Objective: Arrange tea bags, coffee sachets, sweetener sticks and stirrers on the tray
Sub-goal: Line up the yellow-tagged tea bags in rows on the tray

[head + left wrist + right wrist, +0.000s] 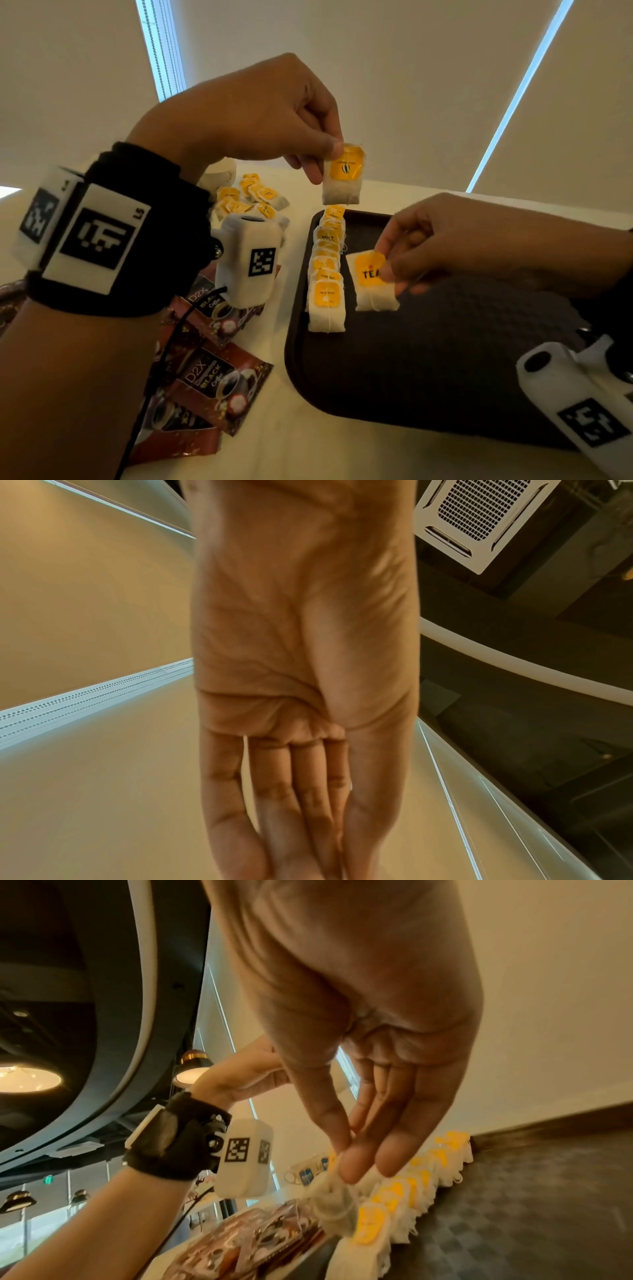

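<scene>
left hand [260, 113] pinches a raised tea bag [343, 176]; right hand [455, 240] pinches another tea bag [373, 281] over the tray [445, 359].

Warm, dim indoor light is seen throughout. Cool blue daylight leaks through the blind gaps [513, 99]. Two ceiling lamps [27, 1079] glow in the right wrist view. Straight lines are bent by wide-angle distortion, and the near palm [301, 647] is softly blurred.

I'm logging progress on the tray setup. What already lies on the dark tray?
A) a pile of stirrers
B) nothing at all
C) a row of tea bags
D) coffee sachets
C: a row of tea bags with yellow tags lies along the left edge of the tray, while the coffee sachets sit on the table beside it.
</scene>
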Action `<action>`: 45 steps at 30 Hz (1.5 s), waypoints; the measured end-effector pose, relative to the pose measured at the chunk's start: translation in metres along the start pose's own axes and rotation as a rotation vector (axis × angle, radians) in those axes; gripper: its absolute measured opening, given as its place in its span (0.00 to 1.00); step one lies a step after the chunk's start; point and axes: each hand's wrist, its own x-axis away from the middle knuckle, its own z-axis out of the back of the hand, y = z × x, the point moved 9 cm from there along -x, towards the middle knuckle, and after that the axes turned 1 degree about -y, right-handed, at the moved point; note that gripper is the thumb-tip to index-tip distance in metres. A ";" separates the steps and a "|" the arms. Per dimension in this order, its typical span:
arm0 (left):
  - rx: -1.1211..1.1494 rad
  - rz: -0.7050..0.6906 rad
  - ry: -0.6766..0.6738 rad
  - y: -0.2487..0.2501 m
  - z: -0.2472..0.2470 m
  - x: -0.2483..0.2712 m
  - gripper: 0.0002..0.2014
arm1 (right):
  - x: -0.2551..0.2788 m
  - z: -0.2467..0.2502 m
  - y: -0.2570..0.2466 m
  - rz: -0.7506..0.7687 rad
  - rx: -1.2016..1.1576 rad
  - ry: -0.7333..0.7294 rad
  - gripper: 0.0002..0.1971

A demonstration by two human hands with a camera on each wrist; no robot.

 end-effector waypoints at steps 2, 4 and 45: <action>-0.010 -0.004 -0.007 0.000 -0.001 0.000 0.03 | -0.002 -0.008 0.006 -0.052 0.041 -0.071 0.11; -0.020 -0.007 -0.016 0.000 -0.003 -0.001 0.03 | -0.004 -0.018 0.010 -0.089 0.083 -0.154 0.13; -0.099 -0.011 -0.140 -0.007 -0.017 -0.009 0.04 | -0.042 -0.028 0.002 -0.109 0.219 -0.131 0.14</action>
